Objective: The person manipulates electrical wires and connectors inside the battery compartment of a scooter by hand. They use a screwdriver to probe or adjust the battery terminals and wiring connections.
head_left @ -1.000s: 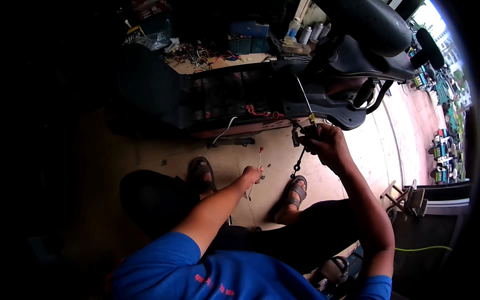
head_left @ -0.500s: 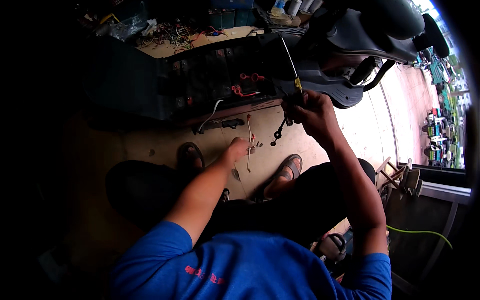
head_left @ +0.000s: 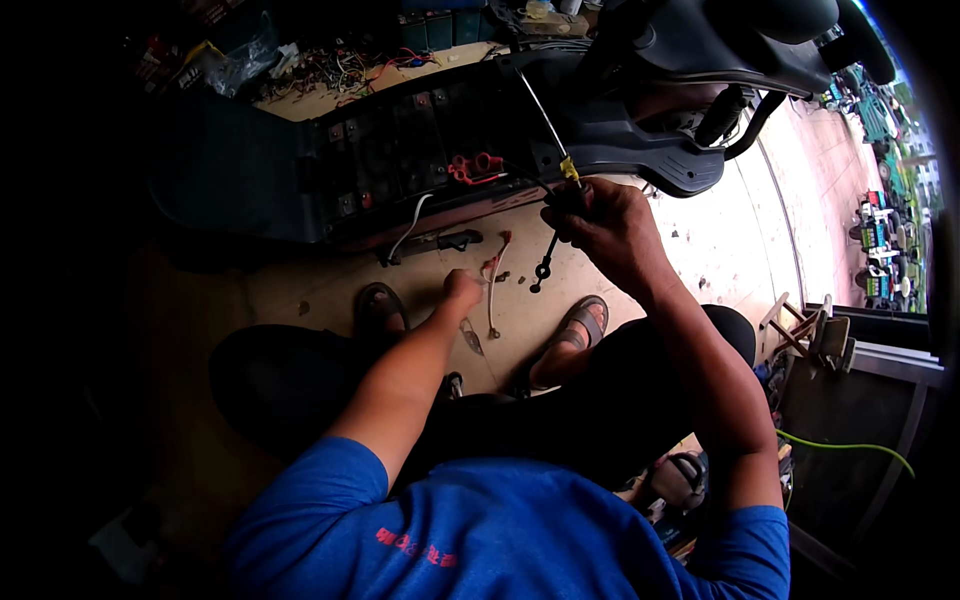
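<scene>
My right hand [head_left: 605,220] is closed around a screwdriver [head_left: 543,115] with a long silver shaft and yellow near the grip; its handle is mostly hidden. From under the same hand hangs a thin black lead [head_left: 543,270] with ring-shaped parts at its lower end. Low over the floor, my left hand [head_left: 463,290] is closed at a white wire [head_left: 491,300] with red pieces near its upper end; the fingertips are hard to make out. Beyond both hands, a row of dark batteries [head_left: 400,145] sits in a scooter's open floor, with red ring caps [head_left: 475,168] on top.
A white cable [head_left: 408,232] loops from the scooter's near edge. Tangled wires [head_left: 335,78] lie behind it. The scooter's front bodywork [head_left: 650,150] stands at the right. My sandalled foot [head_left: 580,330] is below the right hand. A folding stool [head_left: 805,325] stands far right.
The view has shifted slightly. My left hand has drawn a little to the left, and the white wire has tilted. My right hand still holds the screwdriver, a bit further left in view.
</scene>
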The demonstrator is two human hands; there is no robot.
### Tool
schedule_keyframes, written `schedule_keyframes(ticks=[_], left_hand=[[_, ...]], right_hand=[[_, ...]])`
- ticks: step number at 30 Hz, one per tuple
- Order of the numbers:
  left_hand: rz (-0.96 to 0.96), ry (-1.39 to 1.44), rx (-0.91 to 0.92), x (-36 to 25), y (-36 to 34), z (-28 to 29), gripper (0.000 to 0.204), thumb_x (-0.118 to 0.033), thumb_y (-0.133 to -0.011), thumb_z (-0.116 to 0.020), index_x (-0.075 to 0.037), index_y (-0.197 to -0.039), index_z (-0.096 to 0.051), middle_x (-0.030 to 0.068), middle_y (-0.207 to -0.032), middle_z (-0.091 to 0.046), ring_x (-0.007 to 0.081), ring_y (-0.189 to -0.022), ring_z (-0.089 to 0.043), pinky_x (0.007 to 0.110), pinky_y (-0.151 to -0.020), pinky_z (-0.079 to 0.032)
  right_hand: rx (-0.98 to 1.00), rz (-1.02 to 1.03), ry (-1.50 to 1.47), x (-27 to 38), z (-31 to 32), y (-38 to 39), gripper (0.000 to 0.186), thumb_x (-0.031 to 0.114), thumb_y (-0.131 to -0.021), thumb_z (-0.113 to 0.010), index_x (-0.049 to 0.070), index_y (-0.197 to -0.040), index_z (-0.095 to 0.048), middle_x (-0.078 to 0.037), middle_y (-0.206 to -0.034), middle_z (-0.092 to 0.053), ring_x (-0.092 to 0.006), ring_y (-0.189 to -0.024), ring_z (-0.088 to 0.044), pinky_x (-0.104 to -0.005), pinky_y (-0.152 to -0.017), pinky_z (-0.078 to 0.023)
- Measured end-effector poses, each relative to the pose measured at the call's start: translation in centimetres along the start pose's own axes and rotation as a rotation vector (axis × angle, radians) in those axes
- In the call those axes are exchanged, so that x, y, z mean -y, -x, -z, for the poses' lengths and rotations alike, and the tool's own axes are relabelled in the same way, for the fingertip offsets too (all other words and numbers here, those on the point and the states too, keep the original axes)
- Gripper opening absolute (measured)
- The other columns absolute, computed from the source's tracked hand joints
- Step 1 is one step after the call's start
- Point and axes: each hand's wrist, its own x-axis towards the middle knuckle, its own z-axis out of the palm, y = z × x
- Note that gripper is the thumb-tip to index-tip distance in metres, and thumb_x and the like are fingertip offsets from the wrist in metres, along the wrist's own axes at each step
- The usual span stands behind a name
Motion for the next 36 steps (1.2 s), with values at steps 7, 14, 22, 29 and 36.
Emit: schedule_keyframes(ticks=[7,14,22,29,36], left_hand=[[0.118,-0.125,-0.119,3.3,-1.9,0.2,0.03,0.0,-0.088,-0.069,-0.004,-0.116,-0.077,0.0123,-0.1,-0.078,0.0249,-0.084,-0.075,0.038,-0.074,-0.061],[-0.128,-0.416,-0.016,2.4,-0.4,1.7,0.022,-0.015,-0.085,-0.066,-0.007,-0.102,-0.078,0.0184,-0.11,-0.077,0.0367,-0.105,-0.074,0.046,-0.086,-0.06],[-0.087,-0.416,-0.101,-4.1,4.2,2.7,0.024,-0.013,-0.086,-0.066,-0.002,-0.106,-0.076,0.0228,-0.108,-0.075,0.0388,-0.102,-0.073,0.044,-0.088,-0.059],[-0.512,0.171,0.296,-18.0,14.3,5.7,0.035,-0.024,-0.096,-0.071,0.0,-0.12,-0.075,0.0112,-0.104,-0.079,0.0205,-0.092,-0.074,0.035,-0.082,-0.058],[-0.53,0.996,0.491,-27.8,25.8,14.6,0.034,-0.023,-0.106,-0.065,-0.006,-0.135,-0.065,0.0093,-0.126,-0.073,0.0227,-0.109,-0.072,0.04,-0.098,-0.059]], right_hand=[[0.017,-0.072,-0.084,0.9,0.3,0.2,0.016,0.012,-0.096,-0.08,0.004,-0.09,-0.068,0.001,-0.077,-0.066,-0.0064,-0.07,-0.06,-0.0241,-0.065,-0.049],[-0.017,-0.105,-0.194,1.7,-0.8,-0.2,0.028,0.011,-0.095,-0.079,0.005,-0.079,-0.057,-0.002,-0.073,-0.064,-0.0085,-0.066,-0.06,-0.0258,-0.062,-0.049],[0.011,-0.172,-0.269,2.1,-1.7,-0.9,0.021,0.019,-0.097,-0.08,0.004,-0.088,-0.067,-0.01,-0.078,-0.073,-0.0094,-0.056,-0.061,-0.024,-0.04,-0.037],[0.058,-0.169,-0.426,2.5,-2.4,-1.5,0.026,0.02,-0.098,-0.078,0.005,-0.082,-0.065,-0.011,-0.073,-0.071,-0.0114,-0.044,-0.053,-0.0269,-0.036,-0.035],[0.07,-0.104,-0.415,4.0,-3.8,-1.5,0.021,0.024,-0.102,-0.074,0.008,-0.092,-0.064,-0.003,-0.069,-0.062,-0.0109,-0.043,-0.048,-0.0265,-0.038,-0.032]])
